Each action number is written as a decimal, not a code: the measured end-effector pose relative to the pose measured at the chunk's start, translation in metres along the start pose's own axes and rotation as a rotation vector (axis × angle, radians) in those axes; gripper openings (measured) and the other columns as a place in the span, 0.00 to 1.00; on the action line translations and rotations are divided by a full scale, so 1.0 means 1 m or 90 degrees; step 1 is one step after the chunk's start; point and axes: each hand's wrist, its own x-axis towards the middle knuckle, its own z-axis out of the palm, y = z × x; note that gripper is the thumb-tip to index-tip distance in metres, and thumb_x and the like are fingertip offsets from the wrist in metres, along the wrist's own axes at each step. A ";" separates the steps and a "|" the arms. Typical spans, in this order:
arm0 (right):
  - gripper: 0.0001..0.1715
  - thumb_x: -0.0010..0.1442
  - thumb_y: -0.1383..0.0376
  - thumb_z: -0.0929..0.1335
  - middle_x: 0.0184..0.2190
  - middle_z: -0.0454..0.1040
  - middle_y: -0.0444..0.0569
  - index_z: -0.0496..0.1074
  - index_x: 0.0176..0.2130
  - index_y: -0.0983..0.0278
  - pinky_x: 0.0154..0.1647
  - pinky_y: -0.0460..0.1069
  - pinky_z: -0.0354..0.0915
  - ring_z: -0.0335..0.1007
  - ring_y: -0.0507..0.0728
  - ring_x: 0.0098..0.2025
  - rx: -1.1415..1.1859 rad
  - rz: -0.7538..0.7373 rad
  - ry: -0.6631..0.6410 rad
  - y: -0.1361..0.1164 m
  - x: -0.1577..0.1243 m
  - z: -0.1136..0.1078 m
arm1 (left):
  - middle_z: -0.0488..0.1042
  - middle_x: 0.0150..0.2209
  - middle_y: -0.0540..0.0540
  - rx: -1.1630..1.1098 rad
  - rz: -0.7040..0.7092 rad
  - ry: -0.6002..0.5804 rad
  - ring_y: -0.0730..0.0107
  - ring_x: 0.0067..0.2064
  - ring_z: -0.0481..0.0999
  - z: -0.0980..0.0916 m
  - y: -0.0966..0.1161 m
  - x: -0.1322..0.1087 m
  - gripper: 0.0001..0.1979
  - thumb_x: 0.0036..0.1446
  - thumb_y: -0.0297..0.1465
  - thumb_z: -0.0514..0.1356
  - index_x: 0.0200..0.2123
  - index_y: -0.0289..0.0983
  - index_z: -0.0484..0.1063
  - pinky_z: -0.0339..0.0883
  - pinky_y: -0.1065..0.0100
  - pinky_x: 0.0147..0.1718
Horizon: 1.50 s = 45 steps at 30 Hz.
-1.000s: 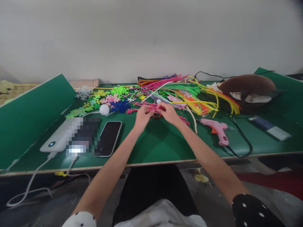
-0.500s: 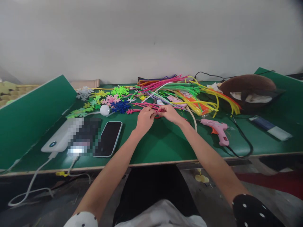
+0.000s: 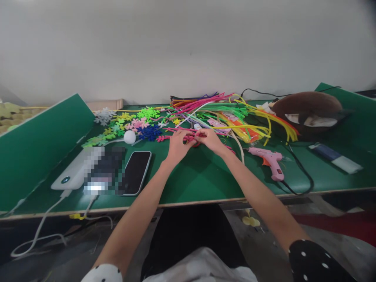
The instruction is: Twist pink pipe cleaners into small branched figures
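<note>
Green table (image 3: 202, 180), pink glue gun (image 3: 273, 158), dark-screened phone (image 3: 136, 170), colourful fuzzy stems (image 3: 202, 103)

Pink stems (image 3: 189, 138): fuzzy, slender, held, partly covered; right of the blue snowflake (image 3: 150, 132).
Stem lie: mostly crosswise.
Knobbly pink end (image 3: 161, 138): short prongs; just beside the snowflake, on its right.

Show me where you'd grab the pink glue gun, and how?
I'd take the pink glue gun by its handle, coming from the person's side with the right hand. It lies flat, with the handle slanting toward that edge and the nozzle pointing left, so fingers probably stay clear of the tip. Mind the black cord at the handle's end.
</note>
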 end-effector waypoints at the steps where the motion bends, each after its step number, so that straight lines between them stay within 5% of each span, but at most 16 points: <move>1: 0.07 0.46 0.64 0.67 0.22 0.66 0.44 0.69 0.25 0.67 0.30 0.48 0.56 0.60 0.51 0.25 0.039 0.025 -0.011 0.002 0.001 0.000 | 0.74 0.36 0.45 0.073 0.052 0.006 0.63 0.41 0.69 0.001 -0.001 -0.001 0.06 0.47 0.28 0.62 0.32 0.37 0.73 0.60 0.61 0.42; 7: 0.08 0.45 0.64 0.67 0.21 0.66 0.44 0.68 0.25 0.67 0.30 0.48 0.57 0.60 0.50 0.25 0.092 0.079 -0.057 0.002 0.000 0.000 | 0.75 0.29 0.45 0.174 0.081 -0.019 0.63 0.38 0.70 0.004 -0.004 -0.003 0.06 0.51 0.27 0.58 0.24 0.37 0.73 0.59 0.60 0.41; 14: 0.04 0.49 0.66 0.64 0.22 0.66 0.43 0.66 0.25 0.66 0.31 0.48 0.56 0.59 0.50 0.26 -0.019 -0.043 -0.106 -0.011 -0.003 0.002 | 0.67 0.19 0.48 -0.316 -0.375 -0.182 0.73 0.22 0.65 -0.003 0.000 0.004 0.08 0.45 0.24 0.55 0.16 0.34 0.65 0.62 0.67 0.27; 16: 0.05 0.50 0.65 0.65 0.23 0.66 0.43 0.66 0.25 0.65 0.32 0.48 0.56 0.59 0.51 0.27 -0.024 -0.061 -0.079 -0.011 -0.002 0.002 | 0.68 0.20 0.47 -0.375 -0.411 -0.199 0.74 0.22 0.65 -0.005 0.001 0.004 0.08 0.48 0.27 0.55 0.19 0.34 0.67 0.62 0.68 0.27; 21: 0.06 0.47 0.64 0.67 0.22 0.66 0.43 0.67 0.24 0.66 0.31 0.48 0.55 0.59 0.50 0.26 0.018 -0.009 -0.005 -0.001 0.000 0.000 | 0.75 0.32 0.45 -0.063 -0.088 -0.038 0.66 0.36 0.72 -0.001 0.001 0.000 0.08 0.48 0.29 0.61 0.34 0.36 0.73 0.63 0.65 0.37; 24: 0.07 0.45 0.64 0.69 0.21 0.66 0.42 0.68 0.25 0.66 0.29 0.47 0.57 0.61 0.49 0.24 0.149 0.094 -0.044 0.001 0.000 0.000 | 0.77 0.34 0.45 0.129 0.062 -0.046 0.63 0.40 0.71 0.003 -0.003 -0.001 0.08 0.49 0.26 0.60 0.35 0.38 0.75 0.62 0.63 0.41; 29: 0.09 0.43 0.64 0.71 0.19 0.66 0.41 0.70 0.25 0.67 0.30 0.47 0.61 0.60 0.47 0.22 0.260 0.197 -0.071 -0.004 -0.002 -0.001 | 0.77 0.33 0.43 0.268 0.150 -0.035 0.60 0.40 0.71 0.004 -0.010 -0.003 0.09 0.56 0.29 0.56 0.31 0.38 0.76 0.60 0.59 0.40; 34: 0.09 0.42 0.64 0.71 0.19 0.66 0.42 0.69 0.24 0.67 0.31 0.48 0.62 0.61 0.48 0.23 0.201 0.168 -0.080 0.000 -0.001 -0.002 | 0.76 0.29 0.41 0.285 0.151 -0.052 0.60 0.39 0.71 0.005 -0.009 -0.005 0.12 0.56 0.28 0.53 0.27 0.37 0.76 0.59 0.59 0.40; 39: 0.03 0.47 0.68 0.67 0.20 0.66 0.43 0.69 0.24 0.66 0.30 0.47 0.57 0.60 0.50 0.25 -0.065 -0.008 -0.062 0.001 0.001 -0.003 | 0.72 0.20 0.45 0.045 -0.061 -0.135 0.65 0.29 0.70 0.004 -0.002 -0.001 0.15 0.54 0.27 0.53 0.17 0.36 0.70 0.61 0.63 0.34; 43: 0.04 0.50 0.69 0.65 0.25 0.69 0.44 0.69 0.25 0.65 0.33 0.47 0.57 0.62 0.51 0.28 -0.062 -0.103 -0.066 -0.008 -0.002 -0.001 | 0.66 0.16 0.47 -0.350 -0.394 -0.233 0.73 0.20 0.64 -0.003 0.002 0.003 0.17 0.55 0.30 0.52 0.15 0.35 0.65 0.59 0.68 0.24; 45: 0.04 0.50 0.69 0.65 0.27 0.70 0.45 0.70 0.25 0.65 0.33 0.48 0.57 0.62 0.51 0.29 -0.061 -0.122 -0.052 -0.012 -0.003 -0.001 | 0.66 0.17 0.48 -0.449 -0.470 -0.240 0.75 0.20 0.64 -0.007 0.002 0.004 0.15 0.54 0.31 0.54 0.16 0.34 0.65 0.58 0.70 0.22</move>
